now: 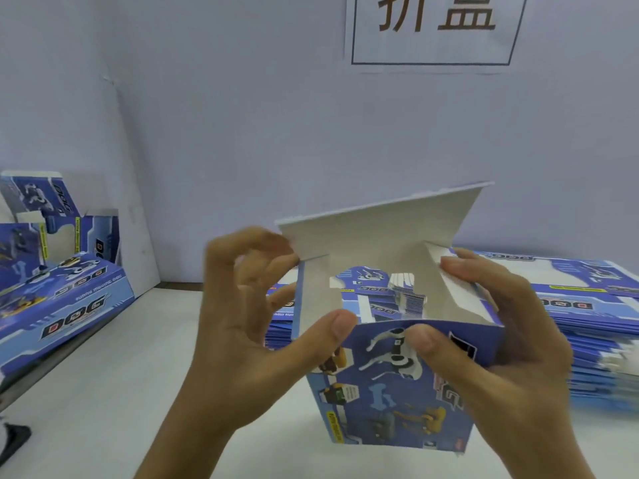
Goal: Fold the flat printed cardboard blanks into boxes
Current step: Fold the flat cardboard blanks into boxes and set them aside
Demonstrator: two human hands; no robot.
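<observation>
A blue printed cardboard box (390, 392) with robot dog pictures stands half formed in front of me, its top open and a white lid flap (380, 229) raised behind. My left hand (249, 326) holds its left side, thumb on the front top edge and curled fingers at the left side flap. My right hand (501, 340) grips the right side, thumb on the front panel, fingers over the right inner flap. Through the open tube I see the stack of flat blanks (587, 312) lying behind on the table.
Folded finished boxes (58, 288) lie piled at the left against the white wall (242, 133). A paper sign (432, 29) with characters hangs on the wall above. The white table (121, 392) runs under my hands.
</observation>
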